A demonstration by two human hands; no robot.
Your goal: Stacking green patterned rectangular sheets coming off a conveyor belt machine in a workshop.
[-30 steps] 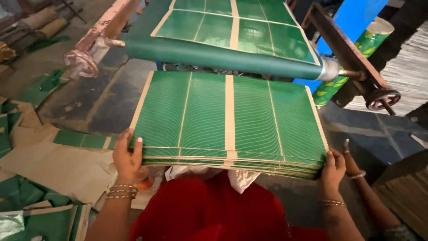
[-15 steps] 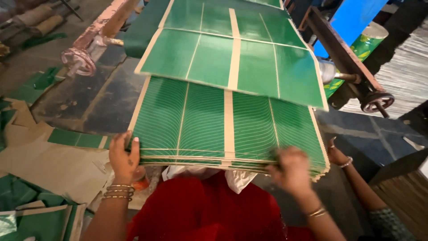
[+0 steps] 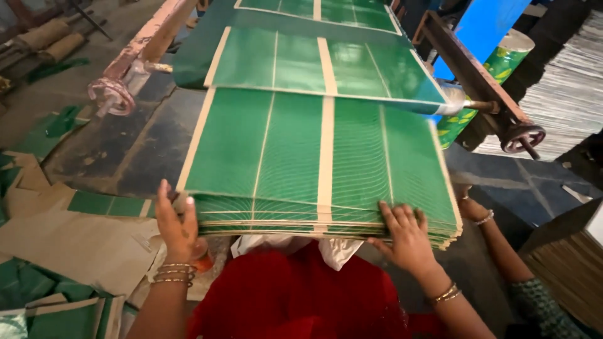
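A thick stack of green printed sheets (image 3: 282, 157) with cream stripes lies in front of me. My left hand (image 3: 176, 229) presses flat against its front left corner, fingers pointing up. My right hand (image 3: 405, 235) grips the front edge right of the middle, with fingers on the top sheet and thumb below. A fresh green sheet (image 3: 326, 63) hangs off the machine above the stack's far edge. My red garment (image 3: 301, 295) sits just under the stack.
Another person's arm (image 3: 487, 223), with a bracelet and a green patterned sleeve, reaches to the stack's right corner. A metal frame with handwheels (image 3: 521, 138) flanks the machine. A green printed roll (image 3: 496, 69) stands at the right. Brown paper and green offcuts (image 3: 75, 245) litter the floor at left.
A new sheet has slid off the roller and now overhangs the stack. My right hand moved from the right corner to the front edge nearer the middle. My left hand stayed put.
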